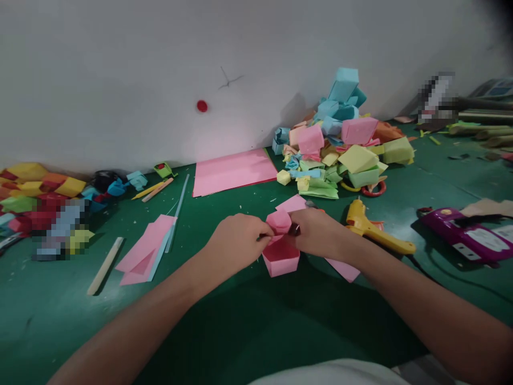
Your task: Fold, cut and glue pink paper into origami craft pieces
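Observation:
Both hands meet over a pink folded paper piece (279, 256) at the middle of the green table (224, 321). My left hand (236, 243) pinches its left upper edge with closed fingers. On the other side, my right hand (316, 232) grips the top flap, fingers curled. The piece has an open box-like lower part and a folded top. A pink paper sheet (340, 267) lies under my right wrist.
A heap of folded paper boxes (340, 139) in blue, pink, yellow and green sits at the back right. A yellow glue gun (372, 227) and a purple device (465, 235) lie to the right. Pink sheets (232, 171) (146, 251), sticks and coloured paper lie to the left.

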Demonstrator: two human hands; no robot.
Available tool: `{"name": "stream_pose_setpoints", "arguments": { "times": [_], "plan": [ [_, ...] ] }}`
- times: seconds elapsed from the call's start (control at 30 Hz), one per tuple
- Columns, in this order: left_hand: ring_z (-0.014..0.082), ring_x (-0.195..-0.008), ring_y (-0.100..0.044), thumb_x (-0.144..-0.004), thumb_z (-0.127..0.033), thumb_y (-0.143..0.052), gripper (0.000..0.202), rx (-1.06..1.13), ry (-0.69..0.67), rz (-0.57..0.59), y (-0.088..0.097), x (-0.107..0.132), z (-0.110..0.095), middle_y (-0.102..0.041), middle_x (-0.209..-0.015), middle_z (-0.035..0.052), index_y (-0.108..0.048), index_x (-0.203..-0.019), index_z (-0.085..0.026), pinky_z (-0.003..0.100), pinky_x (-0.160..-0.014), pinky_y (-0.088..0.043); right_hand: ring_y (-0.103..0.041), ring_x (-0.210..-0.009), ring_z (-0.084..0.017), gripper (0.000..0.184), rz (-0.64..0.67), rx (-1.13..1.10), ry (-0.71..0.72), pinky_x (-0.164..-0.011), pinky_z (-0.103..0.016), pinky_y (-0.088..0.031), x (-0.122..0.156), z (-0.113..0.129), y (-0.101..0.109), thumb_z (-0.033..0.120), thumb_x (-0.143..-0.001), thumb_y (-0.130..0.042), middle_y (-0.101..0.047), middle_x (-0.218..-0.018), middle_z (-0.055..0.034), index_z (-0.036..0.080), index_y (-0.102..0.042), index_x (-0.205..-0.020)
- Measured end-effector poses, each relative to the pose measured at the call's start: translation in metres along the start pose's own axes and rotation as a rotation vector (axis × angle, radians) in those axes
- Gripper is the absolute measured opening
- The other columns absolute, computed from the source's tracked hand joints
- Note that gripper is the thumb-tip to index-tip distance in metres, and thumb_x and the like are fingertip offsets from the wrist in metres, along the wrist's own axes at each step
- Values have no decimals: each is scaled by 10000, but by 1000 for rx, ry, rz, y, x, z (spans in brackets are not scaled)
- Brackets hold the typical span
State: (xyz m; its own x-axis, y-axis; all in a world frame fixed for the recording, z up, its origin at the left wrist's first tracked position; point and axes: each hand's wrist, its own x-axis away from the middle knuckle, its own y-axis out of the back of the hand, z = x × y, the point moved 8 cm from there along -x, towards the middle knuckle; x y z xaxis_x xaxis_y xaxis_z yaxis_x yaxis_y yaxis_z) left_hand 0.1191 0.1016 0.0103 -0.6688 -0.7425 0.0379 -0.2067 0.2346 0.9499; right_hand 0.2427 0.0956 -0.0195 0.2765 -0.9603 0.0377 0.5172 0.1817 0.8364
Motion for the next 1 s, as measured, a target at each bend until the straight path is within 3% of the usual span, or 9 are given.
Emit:
{"name": "stream_pose_setpoints", "arguments": {
  "times": [0.13,0.27,0.37,0.6,0.87,1.0],
  "plan": [
    [195,-729,-665,-822,-231,-663,28,36,86,-79,5,0,9,-722,-798,-9,-672,-797,-241,277,-589,-377,-567,-645,-161,48,9,-8,-1,-536,-264,-304,1,0,-2,160,-742,-634,-690,-737,-19,197,-620,-715],
    [195,-692,-651,-788,-277,-717,233,95,163,-77,4,1,14,-697,-807,-20,-566,-961,-241,277,-535,-338,-581,-666,-165,49,38,-40,27,-546,-265,-331,1,2,-3,151,-724,-631,-698,-764,-20,193,-641,-745],
    [213,-694,-651,-795,-335,-714,300,102,161,-27,-2,1,10,-689,-820,-6,-553,-1031,-244,289,-535,-333,-612,-697,-168,178,83,-88,52,-547,-256,-362,2,4,-4,149,-723,-620,-721,-828,-8,205,-695,-874],
    [213,-727,-646,-750,-205,-640,123,74,113,-22,-10,-2,4,-691,-846,11,-546,-827,-229,291,-548,-319,-639,-712,-172,140,116,-171,75,-571,-253,-405,3,6,-9,256,-786,-670,-733,-851,-7,203,-701,-912],
    [205,-717,-646,-735,-237,-646,137,208,142,27,-14,-2,12,-728,-866,4,-633,-871,-234,277,-546,-354,-628,-762,-178,154,72,-157,115,-623,-265,-391,1,10,-9,158,-817,-566,-723,-860,-12,205,-695,-884],
    [180,-632,-622,-737,-162,-591,77,170,109,70,-15,-1,8,-707,-755,-1,-638,-739,-223,279,-517,-300,-614,-758,-178,134,48,-124,121,-611,-261,-363,4,13,-9,145,-787,-579,-715,-855,-15,211,-673,-857]
  ]
}}
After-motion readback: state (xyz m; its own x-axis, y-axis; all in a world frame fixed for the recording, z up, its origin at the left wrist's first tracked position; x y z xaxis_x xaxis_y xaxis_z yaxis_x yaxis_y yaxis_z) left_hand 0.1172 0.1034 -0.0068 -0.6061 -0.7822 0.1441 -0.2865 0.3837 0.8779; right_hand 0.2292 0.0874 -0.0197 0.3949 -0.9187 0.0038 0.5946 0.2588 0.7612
